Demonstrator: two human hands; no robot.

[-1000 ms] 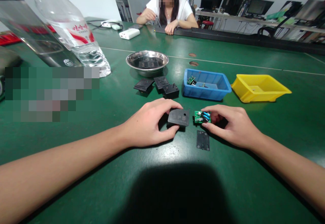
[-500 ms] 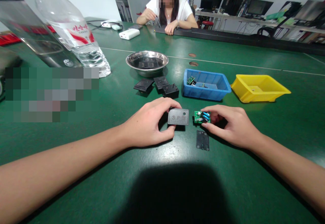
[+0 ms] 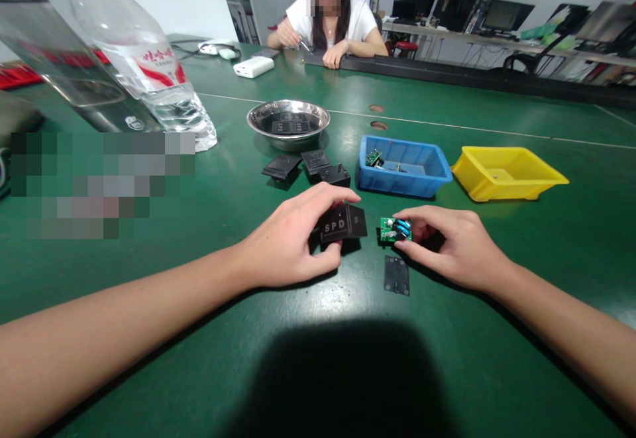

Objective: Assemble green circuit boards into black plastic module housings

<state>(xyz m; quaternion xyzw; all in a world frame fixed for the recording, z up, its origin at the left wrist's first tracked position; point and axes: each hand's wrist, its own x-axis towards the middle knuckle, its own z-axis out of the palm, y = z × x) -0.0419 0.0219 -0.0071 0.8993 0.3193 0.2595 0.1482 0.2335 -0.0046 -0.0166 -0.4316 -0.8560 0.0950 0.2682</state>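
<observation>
My left hand [image 3: 303,239] holds a black plastic housing marked "SPD" [image 3: 342,223] between thumb and fingers, tilted with its lettered face towards me. To its right, my right hand [image 3: 447,242] pinches a small green circuit board [image 3: 395,229] with blue round parts on it. Just below the board, a flat black cover plate [image 3: 396,275] lies on the green table. Beyond my left hand sit several black housings [image 3: 281,168].
A steel bowl [image 3: 288,140] contains more black housings. Right of it stand a blue bin [image 3: 405,183] with circuit boards inside and a yellow bin [image 3: 511,186]. Water bottles [image 3: 144,67] stand at the left. Across the table a person [image 3: 338,20] works with a thin tool.
The black housing in my left hand has tipped over, so its SPD lettering faces me more clearly, and my index finger has lifted. My right hand and the board have stayed put.
</observation>
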